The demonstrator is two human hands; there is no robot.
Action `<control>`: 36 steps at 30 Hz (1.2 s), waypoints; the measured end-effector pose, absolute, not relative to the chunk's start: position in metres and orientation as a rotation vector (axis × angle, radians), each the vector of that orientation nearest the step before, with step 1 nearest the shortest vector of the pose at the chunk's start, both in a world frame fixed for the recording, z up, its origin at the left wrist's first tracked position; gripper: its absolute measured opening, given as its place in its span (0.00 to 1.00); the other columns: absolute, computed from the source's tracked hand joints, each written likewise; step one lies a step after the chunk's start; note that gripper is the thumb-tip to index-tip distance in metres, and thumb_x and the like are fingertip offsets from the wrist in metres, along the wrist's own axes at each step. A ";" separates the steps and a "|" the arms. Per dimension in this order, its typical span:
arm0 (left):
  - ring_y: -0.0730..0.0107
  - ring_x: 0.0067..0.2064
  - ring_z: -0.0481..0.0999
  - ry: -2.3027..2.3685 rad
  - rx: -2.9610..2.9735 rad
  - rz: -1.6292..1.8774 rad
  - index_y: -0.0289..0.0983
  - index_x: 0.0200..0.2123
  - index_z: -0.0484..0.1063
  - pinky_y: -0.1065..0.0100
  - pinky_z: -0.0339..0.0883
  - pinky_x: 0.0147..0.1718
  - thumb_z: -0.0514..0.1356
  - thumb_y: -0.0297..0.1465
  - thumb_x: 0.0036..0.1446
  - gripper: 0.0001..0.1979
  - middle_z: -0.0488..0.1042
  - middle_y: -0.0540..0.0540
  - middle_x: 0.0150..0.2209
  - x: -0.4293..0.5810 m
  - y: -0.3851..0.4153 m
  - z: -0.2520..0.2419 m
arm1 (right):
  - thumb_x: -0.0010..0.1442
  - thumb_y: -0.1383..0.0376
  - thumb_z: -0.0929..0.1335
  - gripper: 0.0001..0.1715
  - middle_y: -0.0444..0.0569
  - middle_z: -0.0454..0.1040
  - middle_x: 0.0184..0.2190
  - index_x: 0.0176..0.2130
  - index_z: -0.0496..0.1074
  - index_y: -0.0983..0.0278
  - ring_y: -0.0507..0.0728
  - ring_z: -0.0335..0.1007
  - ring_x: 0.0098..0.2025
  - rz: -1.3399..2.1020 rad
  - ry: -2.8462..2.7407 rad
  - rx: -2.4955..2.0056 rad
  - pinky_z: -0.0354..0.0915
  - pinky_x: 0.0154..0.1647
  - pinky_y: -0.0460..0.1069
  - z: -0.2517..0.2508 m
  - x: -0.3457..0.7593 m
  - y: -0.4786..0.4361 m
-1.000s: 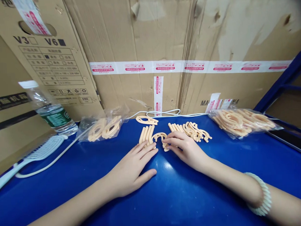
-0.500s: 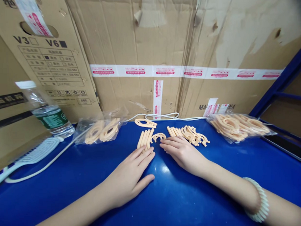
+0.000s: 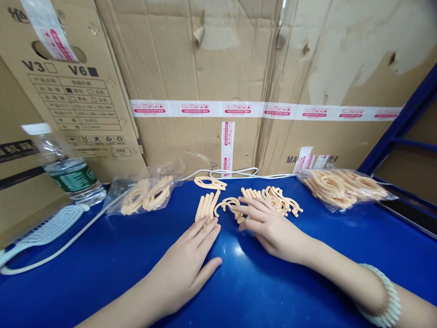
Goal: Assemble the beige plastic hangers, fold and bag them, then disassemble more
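My left hand [image 3: 193,260] lies flat with its thumb spread away, the fingertips resting on the near ends of a row of peach plastic strips [image 3: 207,202]. Just right of that row is a curved peach plastic hook [image 3: 227,202]. My right hand [image 3: 269,225] is palm down with its fingers apart, over the near part of a group of similar pieces; some are hidden under it. More upright strips [image 3: 251,192] and a pile of curved peach hooks [image 3: 282,200] show beyond it. A looped peach folding hanger [image 3: 210,183] lies behind the left row.
Clear bags of peach hangers lie left [image 3: 148,195] and right [image 3: 344,186]. At the far left stand a water bottle [image 3: 73,176] and a pale hairbrush [image 3: 50,229]. A white cable [image 3: 236,173] runs along the cardboard wall [image 3: 189,141] behind the blue table [image 3: 223,302].
My right hand's fingers have spread and lifted slightly, and more of the pieces show beneath them. The curved hook sits closer to the left row. My left hand stays on the strips.
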State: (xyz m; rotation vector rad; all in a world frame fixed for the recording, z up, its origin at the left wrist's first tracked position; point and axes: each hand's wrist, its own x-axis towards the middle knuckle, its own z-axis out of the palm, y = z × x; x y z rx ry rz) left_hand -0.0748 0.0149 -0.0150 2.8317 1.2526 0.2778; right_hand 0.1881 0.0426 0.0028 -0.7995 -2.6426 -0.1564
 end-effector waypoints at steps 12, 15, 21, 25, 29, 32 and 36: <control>0.49 0.67 0.55 1.276 2.829 0.364 0.36 0.67 0.56 0.47 0.58 0.63 0.48 0.44 0.68 0.29 0.55 0.41 0.67 -0.076 0.016 -0.022 | 0.63 0.76 0.61 0.24 0.62 0.66 0.60 0.58 0.67 0.70 0.64 0.59 0.63 -0.168 -2.654 -0.840 0.61 0.60 0.62 -0.008 0.186 0.047; 0.49 0.68 0.53 1.284 2.806 0.320 0.35 0.67 0.54 0.46 0.57 0.63 0.47 0.44 0.68 0.30 0.52 0.41 0.68 -0.076 0.016 -0.021 | 0.65 0.75 0.60 0.24 0.63 0.65 0.59 0.58 0.67 0.70 0.64 0.60 0.61 -0.156 -2.630 -0.848 0.63 0.58 0.61 -0.009 0.183 0.046; 0.50 0.68 0.52 1.272 2.788 0.338 0.38 0.68 0.52 0.47 0.55 0.64 0.48 0.45 0.68 0.30 0.50 0.43 0.69 -0.076 0.017 -0.022 | 0.65 0.75 0.59 0.23 0.66 0.67 0.54 0.58 0.67 0.73 0.64 0.62 0.58 -0.098 -2.583 -0.863 0.65 0.56 0.61 -0.007 0.180 0.045; 0.51 0.69 0.50 1.281 2.793 0.274 0.36 0.68 0.50 0.47 0.53 0.64 0.46 0.45 0.68 0.31 0.48 0.42 0.69 -0.076 0.016 -0.020 | 0.65 0.75 0.58 0.24 0.65 0.67 0.53 0.59 0.66 0.72 0.63 0.64 0.56 -0.059 -2.580 -0.867 0.66 0.55 0.60 -0.008 0.180 0.046; 0.50 0.69 0.50 1.284 2.793 0.269 0.36 0.68 0.51 0.47 0.53 0.64 0.46 0.45 0.68 0.31 0.48 0.42 0.69 -0.075 0.017 -0.018 | 0.64 0.76 0.59 0.23 0.65 0.67 0.53 0.57 0.67 0.72 0.64 0.63 0.57 -0.097 -2.562 -0.883 0.65 0.56 0.62 -0.009 0.180 0.046; 0.51 0.68 0.51 1.271 2.799 0.299 0.36 0.68 0.52 0.48 0.55 0.64 0.47 0.45 0.68 0.31 0.49 0.41 0.69 -0.075 0.017 -0.018 | 0.64 0.75 0.60 0.23 0.64 0.68 0.52 0.57 0.66 0.71 0.64 0.63 0.56 -0.111 -2.538 -0.910 0.66 0.55 0.62 -0.009 0.180 0.046; 0.50 0.68 0.52 1.263 2.815 0.335 0.37 0.68 0.53 0.47 0.56 0.63 0.48 0.45 0.68 0.30 0.50 0.41 0.69 -0.075 0.018 -0.021 | 0.63 0.75 0.60 0.22 0.65 0.67 0.51 0.56 0.68 0.73 0.65 0.63 0.54 -0.138 -2.533 -0.942 0.66 0.55 0.63 -0.011 0.179 0.048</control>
